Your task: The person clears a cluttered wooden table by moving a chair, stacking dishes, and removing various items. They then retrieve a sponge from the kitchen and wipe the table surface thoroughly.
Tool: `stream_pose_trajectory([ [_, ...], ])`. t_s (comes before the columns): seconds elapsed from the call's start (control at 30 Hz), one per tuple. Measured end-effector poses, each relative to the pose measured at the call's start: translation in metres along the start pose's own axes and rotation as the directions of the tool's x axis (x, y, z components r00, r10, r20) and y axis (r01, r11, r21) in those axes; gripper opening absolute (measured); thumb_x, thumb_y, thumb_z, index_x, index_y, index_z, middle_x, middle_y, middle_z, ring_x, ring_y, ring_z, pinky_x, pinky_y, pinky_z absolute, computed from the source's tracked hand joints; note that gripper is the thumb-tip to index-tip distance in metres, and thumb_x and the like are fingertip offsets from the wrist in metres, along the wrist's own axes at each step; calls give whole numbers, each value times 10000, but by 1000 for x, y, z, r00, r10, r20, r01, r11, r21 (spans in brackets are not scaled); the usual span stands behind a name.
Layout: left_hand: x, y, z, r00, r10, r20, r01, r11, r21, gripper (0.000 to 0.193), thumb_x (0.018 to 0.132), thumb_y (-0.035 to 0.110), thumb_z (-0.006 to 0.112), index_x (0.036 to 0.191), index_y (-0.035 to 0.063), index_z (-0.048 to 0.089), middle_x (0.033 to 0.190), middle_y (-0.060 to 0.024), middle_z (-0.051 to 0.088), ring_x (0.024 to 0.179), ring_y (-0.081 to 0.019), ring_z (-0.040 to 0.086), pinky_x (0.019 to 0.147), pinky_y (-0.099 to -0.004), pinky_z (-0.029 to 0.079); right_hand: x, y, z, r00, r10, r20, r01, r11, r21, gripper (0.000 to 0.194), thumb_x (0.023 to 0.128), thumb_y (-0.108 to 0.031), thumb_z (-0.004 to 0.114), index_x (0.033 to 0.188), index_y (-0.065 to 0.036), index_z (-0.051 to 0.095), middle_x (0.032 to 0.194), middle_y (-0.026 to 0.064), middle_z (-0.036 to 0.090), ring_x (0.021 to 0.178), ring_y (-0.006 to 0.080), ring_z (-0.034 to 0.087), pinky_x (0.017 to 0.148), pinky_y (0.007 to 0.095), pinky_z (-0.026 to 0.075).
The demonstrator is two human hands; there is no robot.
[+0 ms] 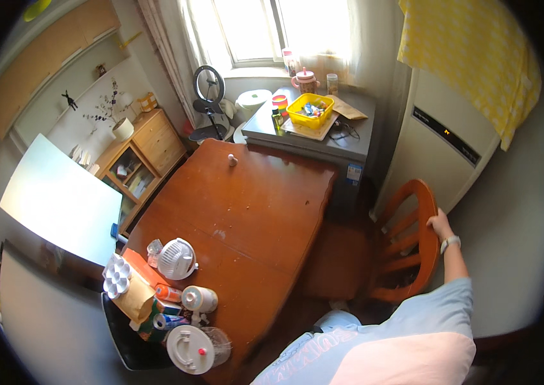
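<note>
My right hand, with a white-banded watch on the wrist, grips the top rail of a wooden chair back. The chair has vertical slats, and its seat sits beside the long edge of a brown wooden table. My left hand is out of view. Small crumbs and a pale smear mark the tabletop. A small white knob-shaped object stands near its far end. At the near left are a white fan, a roll, cans and a lidded clear container.
A dark cabinet past the table bears a yellow basket of small items. A floor-standing air conditioner under a yellow cloth rises behind the chair. At left are a black chair, a large pale panel and a wooden sideboard.
</note>
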State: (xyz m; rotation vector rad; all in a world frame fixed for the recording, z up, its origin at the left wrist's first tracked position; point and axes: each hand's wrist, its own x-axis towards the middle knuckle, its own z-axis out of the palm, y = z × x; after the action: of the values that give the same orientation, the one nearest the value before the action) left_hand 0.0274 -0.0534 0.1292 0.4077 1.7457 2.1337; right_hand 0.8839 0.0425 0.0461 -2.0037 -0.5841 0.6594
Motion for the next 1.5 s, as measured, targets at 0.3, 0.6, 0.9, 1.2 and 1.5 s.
stream_pose_trajectory([
  [0.3, -90, -64, 230, 661, -65, 748, -204, 943, 262, 419, 928, 112, 505, 1339, 36, 462, 1257, -47, 530, 1129, -136, 498, 964, -277, 392, 24, -21, -7, 944, -300, 134, 323, 921, -219, 738, 793, 35, 427, 1487, -104, 221, 1488, 168, 304, 1354, 323, 317, 1114, 394, 270],
  [0.6, -126, -139, 277, 453, -93, 887, -871, 166, 463, 528, 849, 328, 618, 1261, 38, 459, 1100, -180, 467, 1014, -351, 513, 823, -462, 484, 27, -15, -4, 931, -357, 81, 361, 858, -365, 704, 803, 27, 392, 1478, -126, 265, 1474, 160, 352, 1324, 319, 373, 1088, 390, 308],
  [0.9, -111, -206, 235, 584, -27, 811, -812, 2, 584, 595, 864, 302, 602, 1331, -7, 401, 1179, -189, 451, 1044, -353, 475, 872, -466, 426, 26, -8, -10, 956, -295, 11, 275, 876, -396, 666, 828, -13, 416, 1462, -189, 313, 1387, 133, 480, 1182, 289, 520, 971, 381, 413],
  [1.2, -103, -268, 248, 745, -90, 661, -664, -11, 748, 532, 929, 213, 530, 1370, -41, 371, 1126, -176, 451, 1043, -338, 486, 864, -403, 472, 23, -9, -12, 959, -284, 24, 275, 901, -335, 650, 821, -27, 417, 1450, -166, 329, 1382, 128, 484, 1200, 293, 507, 986, 369, 398],
  [1.5, -139, -303, 359, 554, 63, 830, -832, 79, 549, 460, 911, 148, 485, 1329, -30, 417, 1101, -134, 504, 1019, -297, 531, 801, -382, 509, 22, -12, -8, 936, -352, 8, 330, 869, -368, 636, 817, -24, 418, 1437, -150, 350, 1368, 141, 493, 1188, 285, 518, 971, 364, 412],
])
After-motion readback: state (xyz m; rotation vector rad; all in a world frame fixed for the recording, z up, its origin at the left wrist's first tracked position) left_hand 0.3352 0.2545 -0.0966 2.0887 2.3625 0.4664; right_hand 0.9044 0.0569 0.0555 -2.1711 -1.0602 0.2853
